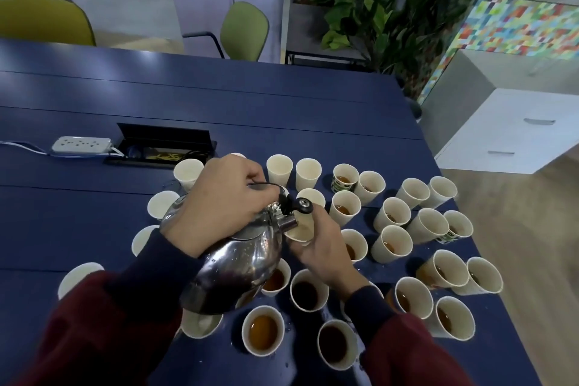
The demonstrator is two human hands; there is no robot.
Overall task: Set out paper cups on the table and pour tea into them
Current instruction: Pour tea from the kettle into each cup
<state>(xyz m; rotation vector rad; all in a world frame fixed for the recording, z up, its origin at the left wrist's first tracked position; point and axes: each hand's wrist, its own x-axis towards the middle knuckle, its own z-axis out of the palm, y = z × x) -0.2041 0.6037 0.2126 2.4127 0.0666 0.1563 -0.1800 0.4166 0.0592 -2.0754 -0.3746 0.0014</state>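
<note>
My left hand (219,197) grips the black handle of a shiny steel kettle (238,266), which is tilted with its spout over a paper cup (300,230). My right hand (326,247) holds that cup just under the spout. Several white paper cups stand around on the blue table (282,110). Those to the right and near me, such as one cup (263,334), hold brown tea. The cups at the left and back, such as another (279,168), look empty.
A white power strip (81,145) and an open black cable box (163,147) lie at the back left. The table's right edge runs close past the rightmost cups. Green chairs (244,28), plants and white drawers (513,131) stand beyond the table. Spilled drops wet the table by the near cups.
</note>
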